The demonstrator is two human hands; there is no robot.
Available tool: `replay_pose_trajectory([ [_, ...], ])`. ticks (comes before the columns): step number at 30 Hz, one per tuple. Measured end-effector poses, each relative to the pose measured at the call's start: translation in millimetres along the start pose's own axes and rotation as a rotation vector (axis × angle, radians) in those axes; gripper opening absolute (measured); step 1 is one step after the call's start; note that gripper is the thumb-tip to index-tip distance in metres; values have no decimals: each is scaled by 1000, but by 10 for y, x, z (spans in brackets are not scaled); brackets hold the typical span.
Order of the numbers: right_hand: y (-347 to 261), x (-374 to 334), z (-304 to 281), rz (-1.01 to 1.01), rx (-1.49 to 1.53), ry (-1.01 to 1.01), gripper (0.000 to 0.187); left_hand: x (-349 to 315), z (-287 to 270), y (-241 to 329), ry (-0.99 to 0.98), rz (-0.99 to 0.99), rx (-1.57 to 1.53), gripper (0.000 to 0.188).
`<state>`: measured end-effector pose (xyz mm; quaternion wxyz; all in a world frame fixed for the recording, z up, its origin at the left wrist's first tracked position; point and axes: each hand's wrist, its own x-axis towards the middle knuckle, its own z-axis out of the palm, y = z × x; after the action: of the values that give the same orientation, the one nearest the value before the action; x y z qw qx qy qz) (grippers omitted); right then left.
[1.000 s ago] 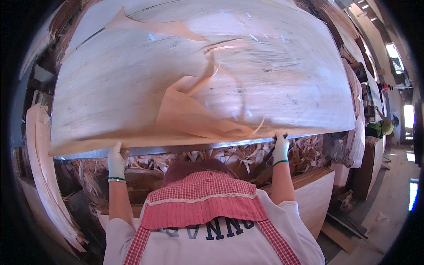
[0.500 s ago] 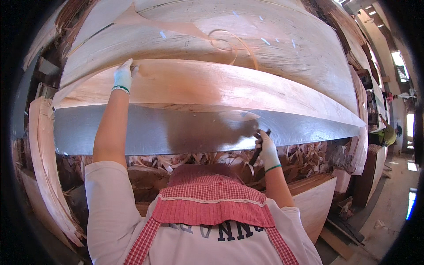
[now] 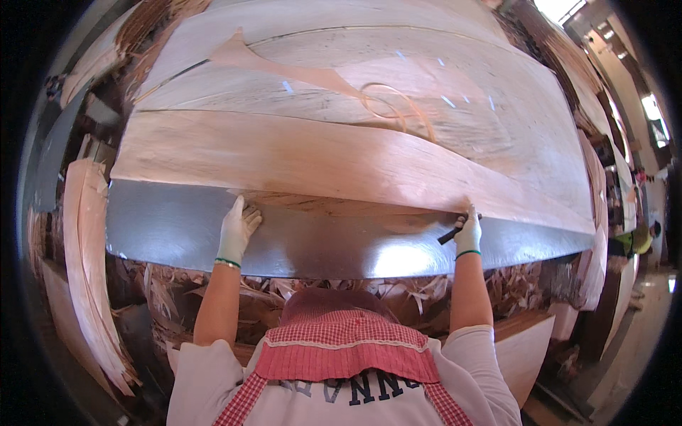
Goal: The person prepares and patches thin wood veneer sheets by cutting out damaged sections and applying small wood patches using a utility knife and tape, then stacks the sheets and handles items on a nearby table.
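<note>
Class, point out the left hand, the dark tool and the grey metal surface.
Left hand (image 3: 239, 226): head view, middle of the hand.
Dark tool (image 3: 447, 236): head view, exposed lower end.
Grey metal surface (image 3: 327, 245): head view, bare middle part.

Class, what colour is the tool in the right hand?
The tool looks black, best seen in the head view.

Daylight comes in burnt-out white through the openings (image 3: 652, 110) at upper right. The metal tabletop (image 3: 167, 224) carries a hard white glare right of centre; left of that spreads a broad dark patch, shadow or reflection, which cannot be told. Light falls softly on the veneer (image 3: 249, 142), warm in tone, with dim shading toward its right half. The scraps (image 3: 160, 287) lie in gloom. Fisheye distortion bows long edges, corners fall to black, and the far-right background is small and soft.
</note>
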<state>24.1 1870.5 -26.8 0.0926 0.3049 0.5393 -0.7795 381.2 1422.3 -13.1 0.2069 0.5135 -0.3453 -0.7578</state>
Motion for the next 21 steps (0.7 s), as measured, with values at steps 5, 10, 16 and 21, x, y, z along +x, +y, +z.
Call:
replay_pose_trajectory([
  [5,-88,247,8,-163,-86,-74,15,134,499,362,-29,-115,-104,45],
  [10,76,76,51,-121,-195,-250,17,322,306,307,30,137,-39,33],
  [16,-203,356,-610,-198,-116,-63,16,-298,528,40,-75,141,-84,35],
  [21,-504,194,-1254,-193,-159,12,19,-984,180,-787,-103,2,-227,34],
])
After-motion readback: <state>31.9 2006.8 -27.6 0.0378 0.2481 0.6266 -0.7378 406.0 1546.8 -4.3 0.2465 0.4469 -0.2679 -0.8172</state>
